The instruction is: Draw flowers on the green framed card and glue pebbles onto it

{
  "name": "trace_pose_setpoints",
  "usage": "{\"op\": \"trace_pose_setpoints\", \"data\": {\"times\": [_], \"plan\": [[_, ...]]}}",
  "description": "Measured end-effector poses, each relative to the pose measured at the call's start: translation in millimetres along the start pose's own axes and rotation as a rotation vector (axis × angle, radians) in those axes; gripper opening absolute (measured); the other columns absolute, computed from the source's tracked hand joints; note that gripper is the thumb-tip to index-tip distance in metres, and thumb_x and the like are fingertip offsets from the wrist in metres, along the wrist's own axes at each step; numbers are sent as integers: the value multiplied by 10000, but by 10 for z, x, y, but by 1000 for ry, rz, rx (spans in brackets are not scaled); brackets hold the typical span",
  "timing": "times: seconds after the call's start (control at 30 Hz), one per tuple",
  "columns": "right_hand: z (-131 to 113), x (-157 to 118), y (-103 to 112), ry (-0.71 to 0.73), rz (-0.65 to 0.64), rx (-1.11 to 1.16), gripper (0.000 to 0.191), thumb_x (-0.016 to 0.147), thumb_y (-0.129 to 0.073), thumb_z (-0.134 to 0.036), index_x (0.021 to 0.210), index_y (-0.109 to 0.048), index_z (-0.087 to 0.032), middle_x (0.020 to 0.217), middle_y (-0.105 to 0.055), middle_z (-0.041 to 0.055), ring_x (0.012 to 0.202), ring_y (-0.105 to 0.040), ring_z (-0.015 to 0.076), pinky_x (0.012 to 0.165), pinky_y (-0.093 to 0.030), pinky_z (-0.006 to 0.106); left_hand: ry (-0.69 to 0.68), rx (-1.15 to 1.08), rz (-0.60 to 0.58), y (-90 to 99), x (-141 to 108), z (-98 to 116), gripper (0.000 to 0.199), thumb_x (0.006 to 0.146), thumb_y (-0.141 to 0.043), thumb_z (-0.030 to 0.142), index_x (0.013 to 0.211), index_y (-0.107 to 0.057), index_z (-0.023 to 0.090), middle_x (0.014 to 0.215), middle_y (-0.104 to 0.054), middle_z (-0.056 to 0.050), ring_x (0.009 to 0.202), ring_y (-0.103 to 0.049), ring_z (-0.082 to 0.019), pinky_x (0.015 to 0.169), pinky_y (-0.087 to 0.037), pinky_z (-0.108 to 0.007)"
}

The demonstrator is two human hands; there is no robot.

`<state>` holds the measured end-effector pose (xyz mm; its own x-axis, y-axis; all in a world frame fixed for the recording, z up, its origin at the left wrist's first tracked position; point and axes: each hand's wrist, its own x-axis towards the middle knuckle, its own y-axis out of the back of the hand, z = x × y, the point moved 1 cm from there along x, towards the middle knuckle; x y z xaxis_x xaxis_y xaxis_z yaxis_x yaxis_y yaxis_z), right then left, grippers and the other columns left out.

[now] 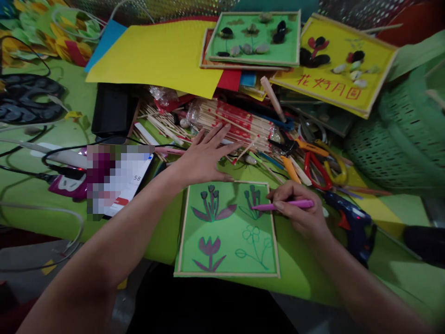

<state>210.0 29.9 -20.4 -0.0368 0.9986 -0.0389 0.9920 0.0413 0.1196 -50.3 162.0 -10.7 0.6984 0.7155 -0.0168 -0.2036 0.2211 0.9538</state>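
A green card (pixel 229 236) with a thin wooden stick frame lies at the table's front edge. Flowers are drawn on it: two at the left and one at the upper right carry purple colouring, while the lower right one is only green outline. My right hand (pixel 299 206) grips a pink-purple marker (pixel 294 204), its tip on the upper right flower. Fingers spread, my left hand (pixel 208 155) rests over the card's top edge, its fingertips reaching toward a bundle of wooden sticks (pixel 239 121) in clear and red wrapping.
Scissors (pixel 316 169) and a blue glue gun (pixel 351 222) lie at the right, near a green basket (pixel 410 125). Framed pebble pictures (pixel 257 39) and yellow card (pixel 156 53) sit at the back. A phone (pixel 125 185) and a purple power strip (pixel 69 185) are left.
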Motion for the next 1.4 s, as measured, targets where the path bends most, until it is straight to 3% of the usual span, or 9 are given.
{"op": "trace_pose_setpoints", "data": {"times": [0.4,0.7,0.9,1.1,1.27,1.4], "plan": [[-2,-10,1,1,-10,-20,251,763,-811,-435,688,-652,-257,663,-557,7,695,-553,218,778,-539,430,-1,-12,1,-22,0,-14,974,814,-756,617,1633,-291,369,1762,-26,-74,1616,-40,-357,1268,-68,-604],[-15,-4,-3,7,-16,2,222,767,-815,-392,696,-659,-251,683,-570,7,743,-571,224,776,-523,407,-8,-16,-10,21,-11,8,969,837,-731,619,1644,-260,367,1762,-28,-72,1613,-46,-369,1269,-69,-597],[8,-8,2,28,-51,-2,272,756,-822,-430,664,-639,-251,617,-535,-13,645,-520,195,830,-530,433,4,-16,-15,29,-14,9,966,834,-730,627,1641,-266,369,1761,-37,-75,1618,-32,-343,1272,-72,-591],[48,-12,28,25,-28,13,238,778,-814,-391,695,-641,-251,684,-578,-1,728,-574,213,832,-525,417,-4,-6,-15,18,-16,7,963,843,-732,613,1643,-260,360,1760,-9,-80,1621,-15,-319,1275,-68,-582],[38,-5,22,37,-65,18,263,773,-805,-417,670,-634,-246,608,-522,-21,618,-498,186,850,-523,451,1,4,-15,21,-14,13,984,829,-751,609,1644,-266,348,1758,-13,-96,1617,-32,-343,1275,-65,-582],[30,-6,9,22,-8,15,230,755,-812,-378,679,-637,-250,663,-574,0,726,-583,222,816,-530,423,5,0,-15,29,-9,16,971,834,-744,614,1642,-275,350,1758,-35,-94,1617,-47,-347,1275,-79,-587]]}}
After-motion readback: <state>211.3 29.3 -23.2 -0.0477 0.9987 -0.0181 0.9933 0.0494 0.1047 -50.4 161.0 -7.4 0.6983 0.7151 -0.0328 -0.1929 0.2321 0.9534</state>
